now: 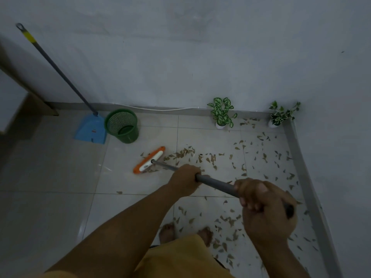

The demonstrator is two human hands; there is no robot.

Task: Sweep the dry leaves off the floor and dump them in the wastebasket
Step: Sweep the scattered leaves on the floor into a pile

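Bare forearms, bare feet [166,232], yellow shorts [180,257], no sleeves/gloves on either grip.

Just one view here, a wide-angle head cam looking forward and steeply down. The left hand [185,180] and right hand [261,205] sit close under the lens, with floor [50,167] ahead of them and wall [180,57] beyond.
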